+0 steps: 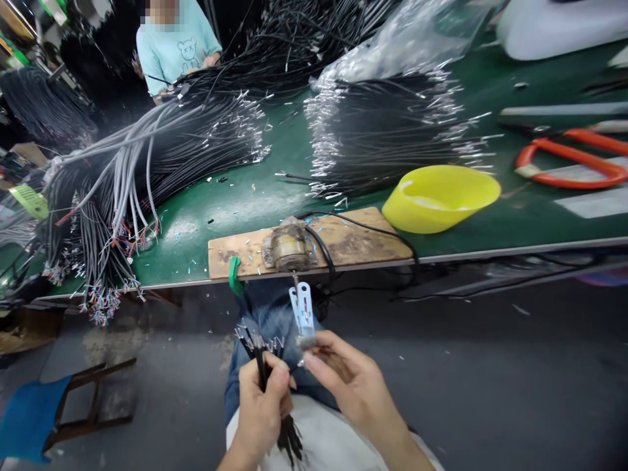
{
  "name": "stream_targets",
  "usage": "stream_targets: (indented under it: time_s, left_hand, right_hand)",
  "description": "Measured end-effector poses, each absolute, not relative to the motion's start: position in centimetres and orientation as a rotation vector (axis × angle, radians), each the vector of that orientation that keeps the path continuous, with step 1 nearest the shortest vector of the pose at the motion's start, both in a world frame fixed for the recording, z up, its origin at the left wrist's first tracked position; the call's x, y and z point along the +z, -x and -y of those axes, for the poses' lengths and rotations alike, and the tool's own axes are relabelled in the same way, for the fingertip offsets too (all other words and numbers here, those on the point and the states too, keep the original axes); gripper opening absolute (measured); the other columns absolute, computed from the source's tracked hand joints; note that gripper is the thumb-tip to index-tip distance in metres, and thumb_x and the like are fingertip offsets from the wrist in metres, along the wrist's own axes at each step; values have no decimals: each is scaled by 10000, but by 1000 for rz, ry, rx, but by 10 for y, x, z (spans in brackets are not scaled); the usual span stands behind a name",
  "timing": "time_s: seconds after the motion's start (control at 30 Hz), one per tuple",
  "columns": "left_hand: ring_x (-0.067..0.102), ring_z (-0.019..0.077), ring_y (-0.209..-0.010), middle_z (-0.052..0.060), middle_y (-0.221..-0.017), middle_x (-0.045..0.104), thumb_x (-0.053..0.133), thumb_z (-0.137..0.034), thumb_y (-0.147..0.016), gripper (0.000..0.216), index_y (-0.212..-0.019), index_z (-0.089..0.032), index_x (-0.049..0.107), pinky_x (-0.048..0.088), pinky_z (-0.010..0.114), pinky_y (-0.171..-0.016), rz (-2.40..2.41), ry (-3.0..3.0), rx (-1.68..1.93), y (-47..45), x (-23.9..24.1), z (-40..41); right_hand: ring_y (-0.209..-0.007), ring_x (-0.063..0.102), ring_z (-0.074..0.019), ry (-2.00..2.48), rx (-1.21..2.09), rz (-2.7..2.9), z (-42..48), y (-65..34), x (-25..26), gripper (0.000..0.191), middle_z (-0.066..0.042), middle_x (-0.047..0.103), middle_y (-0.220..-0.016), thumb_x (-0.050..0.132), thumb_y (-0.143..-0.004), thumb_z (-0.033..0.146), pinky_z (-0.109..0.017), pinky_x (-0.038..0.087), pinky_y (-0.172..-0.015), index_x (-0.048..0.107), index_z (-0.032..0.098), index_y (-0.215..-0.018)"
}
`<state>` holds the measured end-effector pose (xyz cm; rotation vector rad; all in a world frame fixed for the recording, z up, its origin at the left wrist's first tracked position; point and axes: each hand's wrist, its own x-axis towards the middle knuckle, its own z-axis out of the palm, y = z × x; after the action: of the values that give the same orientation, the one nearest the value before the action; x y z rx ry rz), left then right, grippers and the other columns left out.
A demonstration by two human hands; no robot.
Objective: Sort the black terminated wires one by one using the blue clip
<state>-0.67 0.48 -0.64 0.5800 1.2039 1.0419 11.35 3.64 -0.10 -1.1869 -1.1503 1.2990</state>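
My left hand (pixel 267 389) is closed around a bundle of thin black cables (pixel 288 439), whose stripped ends fan out above the fist. Just right of it, my right hand (pixel 338 369) has thumb and fingers bent together at the lower end of a light blue clothespin (pixel 303 311). A small silvery tip shows by the thumb, but what the fingers pinch is too small to make out. The clothespin hangs from the shaft of a small worn motor (pixel 289 245), which is mounted on a wooden board (pixel 358 245) at the table edge.
Piles of black cables (pixel 383 131) and grey cables (pixel 130 144) lie on the green table (pixel 230 196). A yellow cylindrical container (pixel 441 199) and orange-handled scissors (pixel 569 163) are at right. A person (pixel 179 49) sits across. A blue chair (pixel 34 418) stands lower left.
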Motion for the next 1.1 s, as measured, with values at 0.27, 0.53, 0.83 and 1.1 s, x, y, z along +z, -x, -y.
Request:
stream_targets:
  time_s: [0.27, 0.53, 0.83, 1.1]
  left_hand:
    - [251, 0, -344, -89, -469, 362, 635, -629, -604, 515, -619, -172, 397, 178, 165, -355, -1172, -542, 991, 4, 0, -7]
    - [190, -9, -285, -110, -406, 296, 585, -678, -607, 556, -562, -194, 315, 115, 168, -307, -1166, -481, 896, 5, 0, -9]
    - [201, -19, -281, -116, -403, 287, 603, -655, -612, 562, -543, -184, 302, 100, 147, -303, -1242, -372, 897, -1, 11, -15]
    - [183, -7, -299, -90, -412, 268, 594, -651, -637, 543, -533, -188, 329, 110, 169, -311, -1060, -423, 1001, 1, 7, -14]
  right_hand:
    - [-524, 443, -136, 1147, 1302, 1245, -39, -113, 2, 311, 1, 481, -532, 556, -752, 419, -240, 388, -486, 537, 188, -544]
    - [-560, 501, -153, 1114, 1327, 1244, -39, -112, -7, 251, -13, 530, -575, 555, -768, 401, -249, 429, -521, 604, 184, -652]
    - [-462, 457, -128, 1152, 1021, 1351, -36, -108, 1, 270, -7, 517, -529, 486, -825, 337, -236, 392, -432, 557, 197, -605]
    - [-549, 549, -153, 1031, 1186, 1254, -35, -105, -9, 175, -31, 596, -631, 512, -828, 322, -252, 455, -525, 623, 200, -770]
